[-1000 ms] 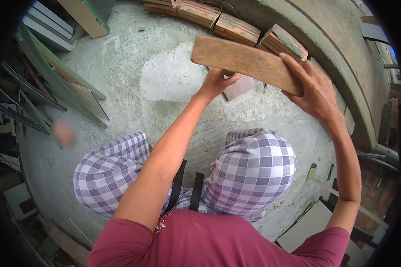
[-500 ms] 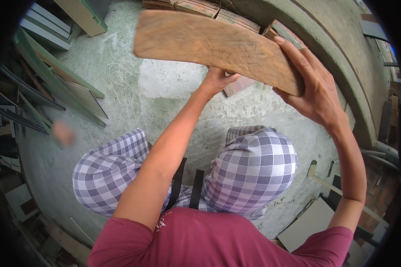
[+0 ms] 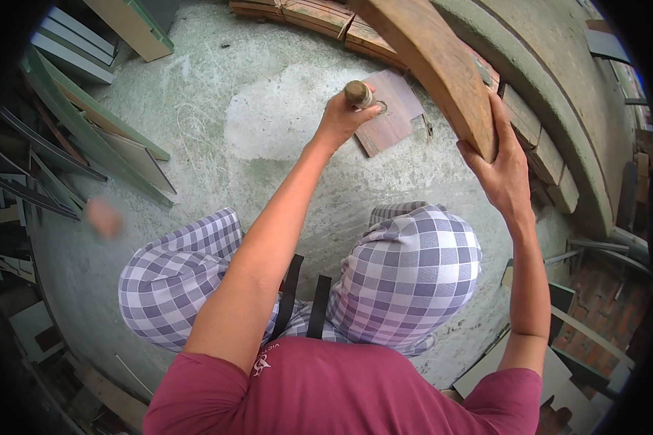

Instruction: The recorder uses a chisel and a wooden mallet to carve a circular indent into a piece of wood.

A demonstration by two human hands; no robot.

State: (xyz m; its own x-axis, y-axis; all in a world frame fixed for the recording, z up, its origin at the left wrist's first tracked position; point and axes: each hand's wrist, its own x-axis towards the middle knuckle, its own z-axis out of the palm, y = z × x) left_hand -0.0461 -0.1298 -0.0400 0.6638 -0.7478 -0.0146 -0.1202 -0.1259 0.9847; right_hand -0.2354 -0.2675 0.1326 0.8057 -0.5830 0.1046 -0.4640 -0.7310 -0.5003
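A thick, slightly curved wooden plank [image 3: 442, 69] rises toward the upper edge, where its far end is cut off. My right hand [image 3: 504, 163] grips its near end, thumb on one side and fingers on the other. My left hand [image 3: 345, 119] is closed around a short cylindrical handle [image 3: 358, 93] with a brown round end and a paler collar; the rest of this tool is hidden by the hand. Beneath and just right of that hand, a flat reddish-brown wooden board [image 3: 388, 123] lies on the concrete floor.
Stacked wooden pieces [image 3: 312, 16] follow the curved concrete ledge [image 3: 559, 87] at the far side and right. Curved green panels [image 3: 98, 127] lean at the left. Flat offcuts [image 3: 493, 362] lie at the lower right. My checked-trousered knees [image 3: 413, 275] frame the near floor.
The plank has swung from nearly crosswise to a steep upward tilt, its left end moving up and right. This uncovers the left hand's handle and the board. My right hand has shifted slightly left and down.
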